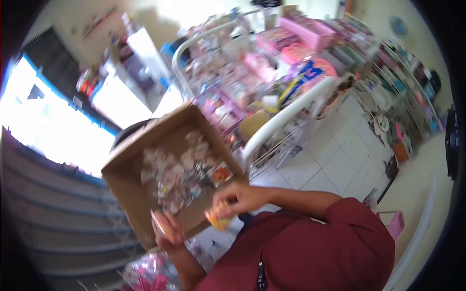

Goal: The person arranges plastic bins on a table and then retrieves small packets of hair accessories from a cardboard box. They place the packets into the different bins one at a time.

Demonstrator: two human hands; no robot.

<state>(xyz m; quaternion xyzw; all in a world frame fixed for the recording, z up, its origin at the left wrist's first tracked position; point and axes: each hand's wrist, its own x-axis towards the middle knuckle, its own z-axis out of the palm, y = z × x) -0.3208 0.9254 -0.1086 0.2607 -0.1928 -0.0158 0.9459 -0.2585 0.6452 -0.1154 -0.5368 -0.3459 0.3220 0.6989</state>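
My right hand (241, 198) is closed on a small yellow-and-orange packet (218, 217) near the front side of a cardboard box. My left hand (168, 232) is at the box's near left corner with its fingers curled. Something pale and peach-coloured seems to lie in them, but blur hides what it is. The open cardboard box (127, 191) sits tilted in view in front of me. Inside it are many small pieces in clear plastic (177, 174), and a round orange item (222, 173) lies by its right wall.
A white-railed rack (286, 123) heaped with small pink goods and baskets (310, 34) stands beyond the box. Shelves (398, 82) line the right side. A plastic bag with pink items (150, 271) lies below my left hand. A ribbed grey shutter (63, 218) is at left.
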